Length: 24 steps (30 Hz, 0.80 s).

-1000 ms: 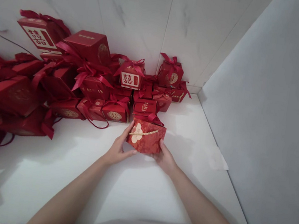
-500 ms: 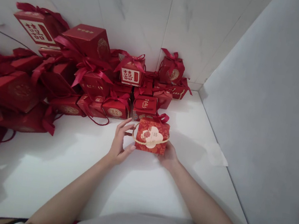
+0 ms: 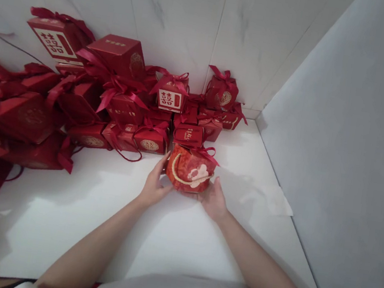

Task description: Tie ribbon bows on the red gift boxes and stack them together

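So the orange-red box (image 3: 186, 160) has swung round since half a second ago, flower label (image 3: 199, 175) now off to the right. I'd call it mid-handling: rope handle (image 3: 175, 174) on, box not let go of. Left hand (image 3: 154, 184) and right hand (image 3: 216, 199) are half-curled around its sides, holding it between them; can't tell if it touches the table (image 3: 166, 241). Just behind sits a small red box (image 3: 188, 135), with ribboned boxes (image 3: 151, 140) piled leftward along the wall (image 3: 180, 27).

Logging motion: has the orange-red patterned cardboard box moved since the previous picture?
Yes: the patterned box turned, edging left against the red cardboard box directly behind.
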Each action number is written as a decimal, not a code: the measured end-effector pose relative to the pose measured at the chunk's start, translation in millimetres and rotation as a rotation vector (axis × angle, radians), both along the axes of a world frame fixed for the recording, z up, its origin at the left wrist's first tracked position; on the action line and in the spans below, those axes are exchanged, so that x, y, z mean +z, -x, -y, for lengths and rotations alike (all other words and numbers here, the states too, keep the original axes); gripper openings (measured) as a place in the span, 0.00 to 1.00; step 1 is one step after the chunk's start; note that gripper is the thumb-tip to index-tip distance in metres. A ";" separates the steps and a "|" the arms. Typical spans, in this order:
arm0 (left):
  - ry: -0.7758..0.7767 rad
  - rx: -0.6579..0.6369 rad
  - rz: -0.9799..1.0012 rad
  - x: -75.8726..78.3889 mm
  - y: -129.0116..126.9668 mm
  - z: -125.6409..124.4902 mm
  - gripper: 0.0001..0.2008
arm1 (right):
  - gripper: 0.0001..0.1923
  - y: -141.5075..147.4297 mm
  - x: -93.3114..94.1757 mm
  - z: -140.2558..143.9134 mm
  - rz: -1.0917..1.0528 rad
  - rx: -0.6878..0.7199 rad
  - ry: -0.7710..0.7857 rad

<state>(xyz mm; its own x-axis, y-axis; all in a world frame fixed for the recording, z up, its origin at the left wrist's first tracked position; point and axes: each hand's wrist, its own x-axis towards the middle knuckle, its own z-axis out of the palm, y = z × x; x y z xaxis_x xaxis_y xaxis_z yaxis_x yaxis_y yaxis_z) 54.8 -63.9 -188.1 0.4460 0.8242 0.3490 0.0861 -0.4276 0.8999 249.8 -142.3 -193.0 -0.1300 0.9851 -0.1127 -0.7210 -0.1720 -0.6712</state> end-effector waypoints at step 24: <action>0.182 -0.231 0.152 -9.8 5.1 8.0 0.39 | 0.17 -3.0 -2.1 -6.7 0.016 -0.096 0.117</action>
